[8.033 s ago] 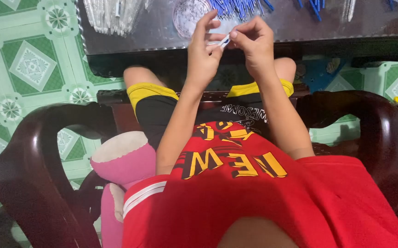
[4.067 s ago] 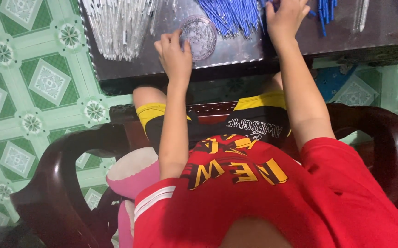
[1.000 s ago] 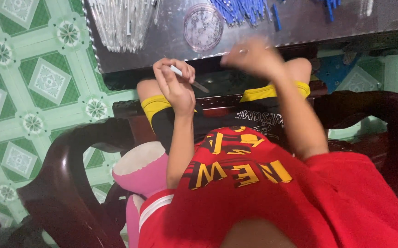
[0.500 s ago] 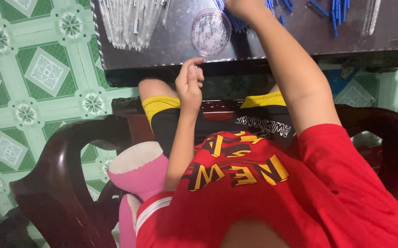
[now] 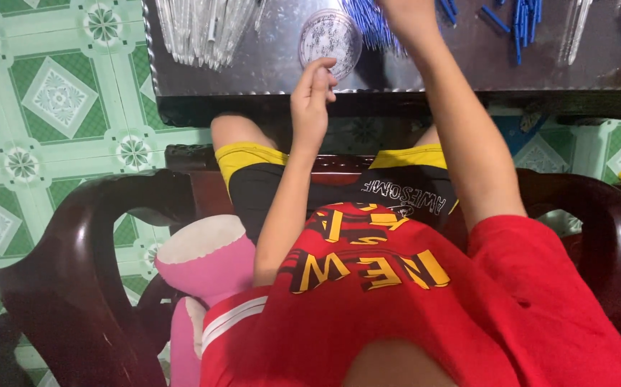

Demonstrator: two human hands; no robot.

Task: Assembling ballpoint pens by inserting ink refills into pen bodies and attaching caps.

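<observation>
Our left hand (image 5: pixel 312 100), fingers pinched on nothing we can make out, hovers just near of the round clear lid (image 5: pixel 330 34), while our right hand (image 5: pixel 405 11) reaches far into the blue pen parts (image 5: pixel 369 20), grip cut off.

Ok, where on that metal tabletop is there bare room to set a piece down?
Bare metal lies between the clear tubes and the round dish, and along the table edge below them. Right of the right hand, blue caps crowd it.
</observation>
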